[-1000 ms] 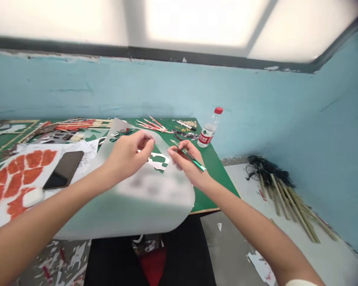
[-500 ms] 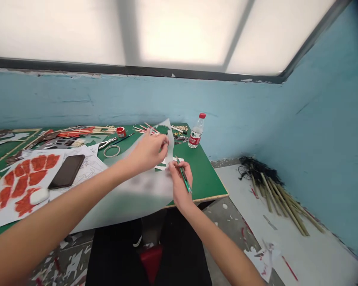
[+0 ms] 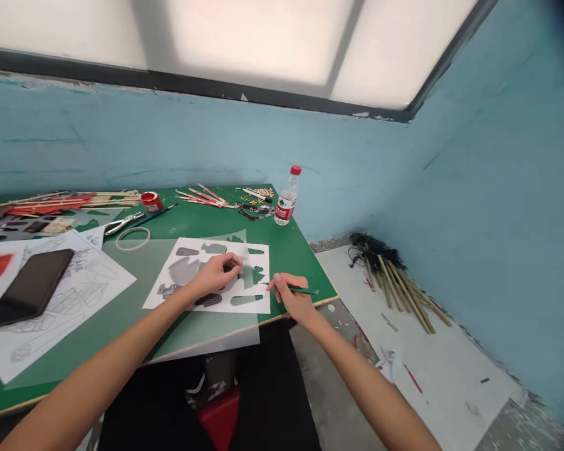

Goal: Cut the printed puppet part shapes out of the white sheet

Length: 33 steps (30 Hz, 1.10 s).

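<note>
A white paper (image 3: 258, 307) with cut-out openings and grey printed shapes lies near the table's right end. My left hand (image 3: 219, 272) rests on it, fingers curled and closed; what they hold, if anything, is hidden. Around and apparently beneath this paper spreads a large translucent sheet (image 3: 202, 333), overhanging the front edge. My right hand (image 3: 294, 294) is closed around a green pencil (image 3: 305, 290) at the paper's right edge, its rear end pointing right.
On the green table (image 3: 310, 275) stand a water bottle (image 3: 286, 203) and a red paint jar (image 3: 151, 202). Pliers (image 3: 122, 223), a tape ring (image 3: 133, 238), a phone (image 3: 31, 287) and drawings lie left. Red-and-white sticks (image 3: 204, 197) lie behind. Bundled sticks (image 3: 399, 285) lie on the floor right.
The translucent sheet, raised and bent before, now lies flat with the cut-out paper in view. My left hand has come down onto the paper. The pencil has turned nearly level. The view has shifted right.
</note>
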Motion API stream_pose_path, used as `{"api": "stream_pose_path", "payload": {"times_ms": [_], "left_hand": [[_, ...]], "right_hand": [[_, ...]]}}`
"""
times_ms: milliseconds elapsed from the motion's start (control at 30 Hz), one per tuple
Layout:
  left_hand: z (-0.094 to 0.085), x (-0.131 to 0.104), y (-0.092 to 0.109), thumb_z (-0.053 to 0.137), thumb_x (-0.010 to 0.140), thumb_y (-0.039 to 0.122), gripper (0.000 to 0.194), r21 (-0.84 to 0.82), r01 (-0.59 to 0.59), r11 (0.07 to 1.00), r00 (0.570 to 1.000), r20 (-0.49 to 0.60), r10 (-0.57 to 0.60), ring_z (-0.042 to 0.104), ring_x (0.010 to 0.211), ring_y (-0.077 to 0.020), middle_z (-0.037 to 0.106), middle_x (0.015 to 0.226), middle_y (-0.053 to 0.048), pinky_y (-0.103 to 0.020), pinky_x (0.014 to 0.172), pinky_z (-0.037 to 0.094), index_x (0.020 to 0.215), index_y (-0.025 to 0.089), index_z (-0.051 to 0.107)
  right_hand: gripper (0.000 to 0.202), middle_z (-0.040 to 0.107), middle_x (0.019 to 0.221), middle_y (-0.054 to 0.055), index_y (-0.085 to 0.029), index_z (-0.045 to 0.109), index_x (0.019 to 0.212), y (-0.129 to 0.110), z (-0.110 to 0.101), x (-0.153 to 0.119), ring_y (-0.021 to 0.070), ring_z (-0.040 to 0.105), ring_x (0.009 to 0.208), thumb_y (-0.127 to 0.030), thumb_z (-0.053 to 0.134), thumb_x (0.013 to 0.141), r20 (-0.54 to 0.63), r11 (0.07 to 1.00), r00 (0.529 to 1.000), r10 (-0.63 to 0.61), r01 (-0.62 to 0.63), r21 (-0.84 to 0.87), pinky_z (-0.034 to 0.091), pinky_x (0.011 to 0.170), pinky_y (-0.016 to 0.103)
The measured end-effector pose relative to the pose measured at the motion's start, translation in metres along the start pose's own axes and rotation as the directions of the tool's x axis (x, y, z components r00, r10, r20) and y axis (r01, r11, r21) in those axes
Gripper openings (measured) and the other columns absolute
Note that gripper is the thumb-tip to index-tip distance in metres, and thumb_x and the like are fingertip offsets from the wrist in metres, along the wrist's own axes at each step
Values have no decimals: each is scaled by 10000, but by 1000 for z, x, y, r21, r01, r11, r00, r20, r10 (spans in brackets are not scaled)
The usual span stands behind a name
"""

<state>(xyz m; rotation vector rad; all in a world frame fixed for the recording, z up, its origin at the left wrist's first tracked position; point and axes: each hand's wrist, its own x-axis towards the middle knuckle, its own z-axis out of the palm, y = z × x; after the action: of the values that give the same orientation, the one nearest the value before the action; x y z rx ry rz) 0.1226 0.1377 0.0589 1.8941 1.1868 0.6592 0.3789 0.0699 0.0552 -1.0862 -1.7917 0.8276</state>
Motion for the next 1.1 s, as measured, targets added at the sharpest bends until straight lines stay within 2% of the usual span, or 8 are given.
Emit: {"api": "stream_pose_path", "payload": {"times_ms": [100, 233, 300, 367, 467, 667, 933, 1100], "left_hand": [[-1, 1, -16, 677, 1030, 439, 386, -63, -23, 998, 1000, 7, 23, 696, 1115, -234, 683, 1303, -103, -456, 964, 622, 1312, 176, 651], [-9, 2, -27, 675, 1031, 441, 359, -147, -63, 987, 996, 47, 70, 704, 1067, -216, 699, 1251, -93, -436, 940, 627, 1270, 173, 666], [-11, 2, -28, 670, 1034, 444, 336, -187, -80, 979, 994, 55, 91, 706, 1033, -204, 710, 1209, -85, -421, 926, 627, 1231, 172, 678], [-12, 1, -26, 675, 1032, 444, 308, -221, -93, 971, 993, 47, 105, 705, 985, -189, 720, 1132, -68, -401, 898, 625, 1160, 164, 690], [-15, -1, -18, 707, 1001, 403, 242, -259, -113, 959, 993, 15, 121, 694, 907, -170, 713, 964, -28, -377, 868, 610, 991, 163, 676], [-18, -1, -1, 630, 886, 207, 18, -243, -114, 963, 993, -32, 110, 667, 821, -130, 705, 866, 30, -287, 797, 562, 887, 224, 636], [-9, -1, -5, 661, 936, 214, 32, -135, -155, 979, 986, -82, 145, 661, 796, -107, 703, 889, 41, -242, 741, 558, 938, 246, 658], [-4, -2, -11, 672, 999, 252, 61, 144, -264, 954, 952, -122, 282, 698, 797, -93, 728, 927, 42, -200, 709, 581, 1057, 257, 654]], "right_hand": [[340, 678, 1335, 106, -189, 666, 1313, 16, -3, 32, 222, 695, 1129, -412, 651, 1057, 145, 979, 970, -198, 204, -30, 628, 975, 432], [333, 695, 1269, 95, -176, 668, 1287, 36, 1, 71, 199, 705, 1058, -413, 660, 1053, 285, 864, 825, -488, 503, 23, 639, 919, 400], [289, 708, 1051, 49, -153, 683, 1142, 40, 3, 84, 148, 684, 866, -427, 645, 1059, 298, 774, 725, -621, 627, 88, 619, 787, 323], [365, 524, 654, -29, -185, 571, 791, 40, 6, 94, 114, 496, 573, -372, 518, 1099, 259, 684, 638, -725, 711, 161, 468, 590, 269], [400, 346, 507, -49, -254, 398, 681, 33, 17, 103, 144, 289, 454, -287, 421, 1080, 183, 604, 576, -797, 756, 252, 298, 499, 342], [336, 582, 640, 10, -217, 606, 892, 32, 33, 109, 169, 501, 516, -345, 369, 1094, 91, 631, 645, -758, 692, 351, 464, 525, 327], [426, 574, 595, 7, -227, 599, 727, 42, 35, 110, 160, 528, 532, -249, 374, 1087, 57, 730, 775, -630, 566, 383, 447, 519, 321], [516, 580, 598, 0, -188, 599, 653, 40, 29, 115, 120, 549, 587, -263, 397, 1121, 211, 829, 849, -485, 370, 419, 442, 581, 279]]}}
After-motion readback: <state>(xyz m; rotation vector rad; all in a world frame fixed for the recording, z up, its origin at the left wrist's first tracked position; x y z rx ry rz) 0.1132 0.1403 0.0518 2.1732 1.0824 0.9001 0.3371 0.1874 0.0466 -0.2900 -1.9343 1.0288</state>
